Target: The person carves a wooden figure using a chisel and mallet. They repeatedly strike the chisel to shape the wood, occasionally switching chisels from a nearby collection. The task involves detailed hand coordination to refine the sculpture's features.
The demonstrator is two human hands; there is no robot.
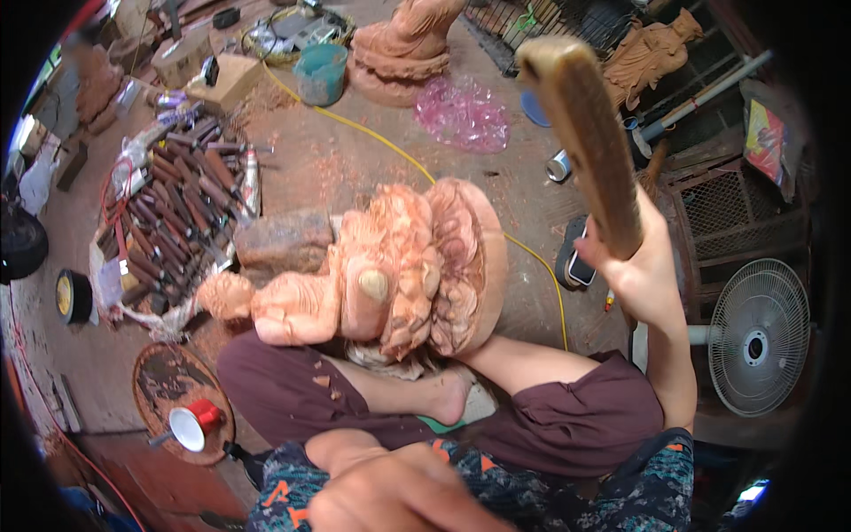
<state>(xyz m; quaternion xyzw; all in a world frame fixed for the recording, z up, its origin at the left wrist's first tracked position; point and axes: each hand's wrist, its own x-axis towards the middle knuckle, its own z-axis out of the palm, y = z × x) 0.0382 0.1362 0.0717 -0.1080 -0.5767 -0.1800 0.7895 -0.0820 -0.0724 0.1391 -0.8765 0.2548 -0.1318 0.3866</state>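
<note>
A carved wooden statue (306, 306) of a seated figure lies on its side in front of my crossed legs, head to the left and its round petalled base to the right. My right hand (643, 270) is raised on the right, fingers wrapped round a thick wooden mallet (585, 133) that points up and away. The mallet is apart from the statue. Low over my lap is my left hand (390, 483), smeared by motion; its fingers do not show clearly. A dark wooden block (284, 242) lies against the statue's far side.
Several wood-handled carving tools (177, 204) lie heaped at the left. A red and white mug (197, 424) stands on a round tray (146, 377). A fan (760, 337) is on the right. A yellow cord (372, 133) crosses the floor near pink plastic (461, 113) and a teal bucket (320, 75).
</note>
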